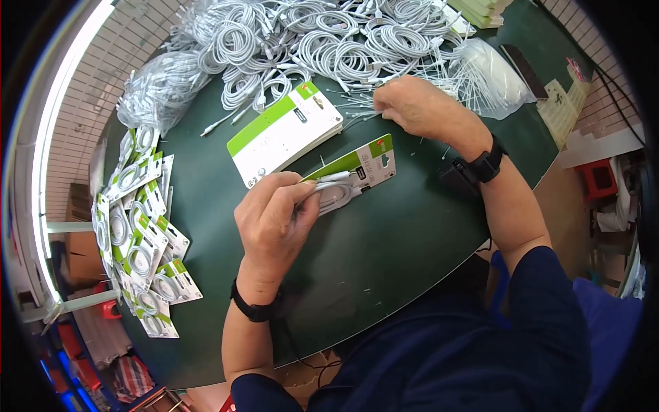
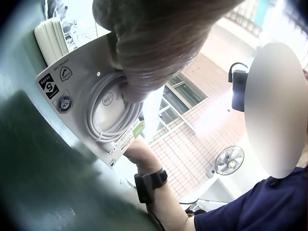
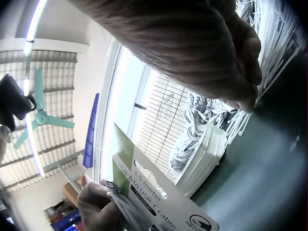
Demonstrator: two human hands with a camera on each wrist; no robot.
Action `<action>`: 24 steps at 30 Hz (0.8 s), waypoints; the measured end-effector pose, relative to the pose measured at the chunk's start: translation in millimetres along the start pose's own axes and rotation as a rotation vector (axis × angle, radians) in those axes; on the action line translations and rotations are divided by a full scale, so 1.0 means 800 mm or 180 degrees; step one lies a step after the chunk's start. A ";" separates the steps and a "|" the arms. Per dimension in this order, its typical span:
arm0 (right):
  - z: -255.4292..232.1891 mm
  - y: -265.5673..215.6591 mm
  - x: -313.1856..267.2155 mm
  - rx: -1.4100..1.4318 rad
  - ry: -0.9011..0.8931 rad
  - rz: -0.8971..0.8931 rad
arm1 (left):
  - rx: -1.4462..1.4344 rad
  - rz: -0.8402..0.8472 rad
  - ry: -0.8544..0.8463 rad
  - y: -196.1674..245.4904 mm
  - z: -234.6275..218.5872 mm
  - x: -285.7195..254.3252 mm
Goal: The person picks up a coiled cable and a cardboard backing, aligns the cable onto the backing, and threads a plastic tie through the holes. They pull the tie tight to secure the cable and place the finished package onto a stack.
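Observation:
My left hand grips a white and green backing card together with a coiled white USB cable, thumb pressed over the coil. In the left wrist view the card's printed face shows, with the cable loop lying against it. At the back right, my right hand bends its fingers down among thin white cable ties. Its fingertips pinch at the tie ends in the right wrist view. A stack of flat backing cards lies between the hands, farther back.
Coiled white cables heap along the table's back edge, beside a plastic bag of cables. Carded cables pile up at the left. A clear plastic bag and a dark flat object lie at the right on the green table.

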State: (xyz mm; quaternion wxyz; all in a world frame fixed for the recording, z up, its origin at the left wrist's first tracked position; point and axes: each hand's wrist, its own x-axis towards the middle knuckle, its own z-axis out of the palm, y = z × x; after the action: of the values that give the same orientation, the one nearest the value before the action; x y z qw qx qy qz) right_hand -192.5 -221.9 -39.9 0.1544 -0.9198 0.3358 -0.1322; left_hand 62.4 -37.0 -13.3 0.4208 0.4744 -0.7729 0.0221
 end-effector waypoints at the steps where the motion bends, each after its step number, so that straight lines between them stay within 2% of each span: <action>1: -0.003 -0.001 0.001 -0.0008 -0.0062 0.0030 | -0.0012 0.0004 -0.0014 0.001 0.000 0.000; 5: -0.010 -0.008 0.000 0.0028 -0.0069 0.0094 | -0.0058 0.0088 -0.0013 0.003 0.004 0.000; 14: -0.014 -0.014 0.002 0.0175 0.0324 -0.0276 | -0.0050 0.0187 -0.0025 0.007 0.006 0.000; 18: -0.018 -0.026 0.004 0.0367 0.0963 -0.0562 | -0.0087 0.0207 0.0037 0.010 0.007 -0.001; 23: -0.032 -0.051 0.007 0.1292 0.1653 -0.0269 | -0.0046 0.0393 0.0067 0.019 0.003 0.002; 24: -0.033 -0.057 0.006 0.1687 0.1542 -0.0117 | -0.0032 0.0410 0.0057 0.019 0.004 0.002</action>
State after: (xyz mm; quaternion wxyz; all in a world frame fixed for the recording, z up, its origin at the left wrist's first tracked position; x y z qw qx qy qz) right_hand -172.0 -196.9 1.9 0.3010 -0.7956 0.3000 -0.4317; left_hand 49.1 -31.0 -9.0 0.4279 0.4214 -0.7981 0.0495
